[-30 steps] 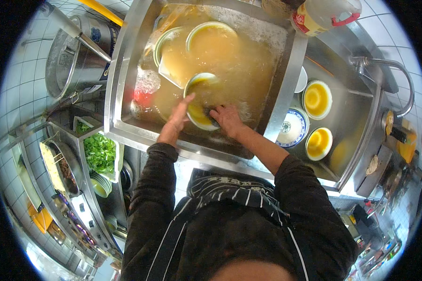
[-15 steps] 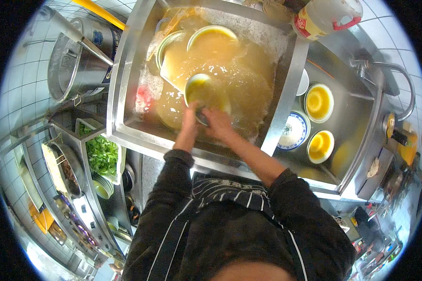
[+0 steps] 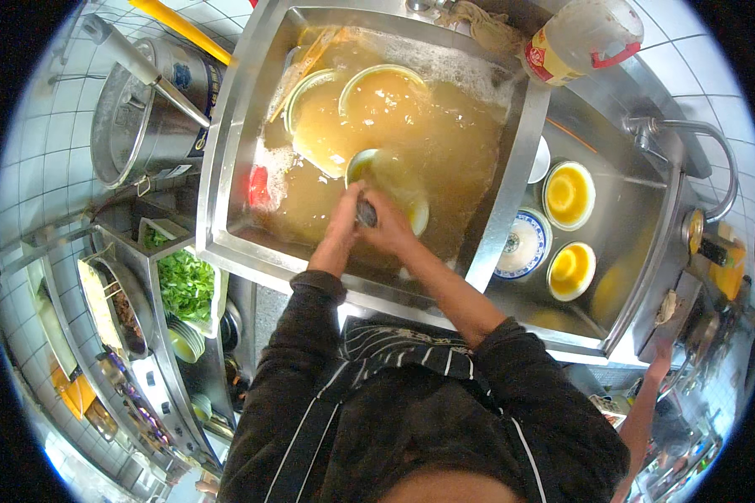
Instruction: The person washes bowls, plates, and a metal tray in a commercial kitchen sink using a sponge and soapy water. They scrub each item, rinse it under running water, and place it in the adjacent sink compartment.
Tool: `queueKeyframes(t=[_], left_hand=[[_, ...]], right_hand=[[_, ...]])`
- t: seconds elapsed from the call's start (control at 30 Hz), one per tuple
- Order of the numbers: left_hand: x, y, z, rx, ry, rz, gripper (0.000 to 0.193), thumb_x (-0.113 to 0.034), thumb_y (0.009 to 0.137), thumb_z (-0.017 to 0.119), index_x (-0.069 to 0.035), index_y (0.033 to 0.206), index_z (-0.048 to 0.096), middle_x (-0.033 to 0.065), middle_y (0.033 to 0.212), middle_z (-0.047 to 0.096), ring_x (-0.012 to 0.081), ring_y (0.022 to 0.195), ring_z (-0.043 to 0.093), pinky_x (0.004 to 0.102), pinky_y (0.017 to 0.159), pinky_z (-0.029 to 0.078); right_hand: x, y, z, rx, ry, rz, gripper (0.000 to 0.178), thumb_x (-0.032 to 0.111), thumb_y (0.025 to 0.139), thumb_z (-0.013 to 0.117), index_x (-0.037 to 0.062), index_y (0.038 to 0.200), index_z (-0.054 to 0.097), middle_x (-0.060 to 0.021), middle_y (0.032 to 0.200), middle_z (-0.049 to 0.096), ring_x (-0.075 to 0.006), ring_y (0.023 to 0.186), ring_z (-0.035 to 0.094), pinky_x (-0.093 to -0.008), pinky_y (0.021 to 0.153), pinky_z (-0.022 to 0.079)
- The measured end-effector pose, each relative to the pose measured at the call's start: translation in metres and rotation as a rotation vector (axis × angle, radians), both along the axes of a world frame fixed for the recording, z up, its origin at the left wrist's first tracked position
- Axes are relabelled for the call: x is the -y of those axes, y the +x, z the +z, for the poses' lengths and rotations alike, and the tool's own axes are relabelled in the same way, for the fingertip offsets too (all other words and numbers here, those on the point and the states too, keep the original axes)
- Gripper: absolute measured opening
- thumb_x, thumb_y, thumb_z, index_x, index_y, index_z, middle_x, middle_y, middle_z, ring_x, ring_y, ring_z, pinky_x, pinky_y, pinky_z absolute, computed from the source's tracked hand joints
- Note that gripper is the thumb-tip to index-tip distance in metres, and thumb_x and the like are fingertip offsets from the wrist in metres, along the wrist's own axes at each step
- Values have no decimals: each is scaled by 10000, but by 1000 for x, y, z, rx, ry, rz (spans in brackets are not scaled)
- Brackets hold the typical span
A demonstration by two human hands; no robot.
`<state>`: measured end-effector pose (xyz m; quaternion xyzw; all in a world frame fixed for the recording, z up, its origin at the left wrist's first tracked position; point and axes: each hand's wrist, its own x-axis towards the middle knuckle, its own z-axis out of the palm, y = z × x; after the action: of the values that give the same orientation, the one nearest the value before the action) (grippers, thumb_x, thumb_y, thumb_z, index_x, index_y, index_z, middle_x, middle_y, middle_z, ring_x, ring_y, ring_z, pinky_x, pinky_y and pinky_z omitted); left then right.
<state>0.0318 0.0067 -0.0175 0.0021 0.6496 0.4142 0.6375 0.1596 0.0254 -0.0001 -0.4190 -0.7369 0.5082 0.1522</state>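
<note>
In the sink [image 3: 218, 210] full of cloudy, brownish water, a pale bowl [image 3: 362, 159] is tilted and partly under the surface. My left hand [image 3: 344, 220] is closed at its near edge. Beside it my right hand [image 3: 390, 228] is closed too, its fingertips pressed close to the left. A small dark grey thing [image 3: 367, 213] shows between the hands; its kind I cannot make out. Water and the bowl hide part of the fingers. Farther off, a white bowl with a green rim [image 3: 382, 71] and another bowl [image 3: 298, 96] sit mostly under water.
Chopsticks [image 3: 310, 63] lean in the sink's far left corner, and a red thing [image 3: 258, 186] floats at the left wall. The right basin holds yellow-looking bowls [image 3: 569, 194] and a blue-patterned bowl [image 3: 524, 243]. A plastic jug [image 3: 579, 42] stands behind; a metal pot [image 3: 126, 117] is left.
The bowl has shifted slightly right and sunk lower, its rim now showing by my right hand. The view has shifted a little. Another person's arm has appeared at the lower right.
</note>
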Motion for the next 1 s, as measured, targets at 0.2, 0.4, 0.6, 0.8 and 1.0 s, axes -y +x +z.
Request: queueKeyframes(t=[0.2,0.4,0.6,0.8,1.0], left_hand=[[-47,-23,65,-319,-98,-557,941,-695,748,541,-78,1415,296,147,1274,488,301,1061,547,430,817,505],[-118,-54,2,-828,-113,-191,969,-394,711,734,-26,1438,210,217,1346,439,305,1207,459,420,956,408],[-143,-73,-92,-390,112,-97,642,-278,691,755,40,1201,529,188,1089,609,270,985,589,403,795,474],[-165,-83,-134,-939,-86,-428,372,-306,756,685,41,879,635,146,744,664,227,579,649,353,469,487],[-158,-61,-88,-875,-69,-307,353,-252,760,620,73,896,613,199,724,653,278,515,651,346,442,517]], right_hand=[[-14,50,26,144,-250,83,544,248,706,753,51,1175,558,-150,1206,560,-313,1099,540,-403,926,430],[-25,111,100,-566,-850,-590,675,231,681,797,-9,1242,509,-149,1148,594,-253,1077,554,-370,964,408],[1,232,151,-475,-375,-978,732,171,682,786,15,1305,433,-155,1192,563,-262,1067,556,-362,910,454],[-14,293,95,-46,-254,-1116,548,163,719,773,-26,1176,537,-130,1078,625,-227,956,608,-332,844,475],[-10,312,-19,343,-146,-928,609,368,680,775,-58,1079,601,-200,970,670,-255,888,653,-345,814,492]])
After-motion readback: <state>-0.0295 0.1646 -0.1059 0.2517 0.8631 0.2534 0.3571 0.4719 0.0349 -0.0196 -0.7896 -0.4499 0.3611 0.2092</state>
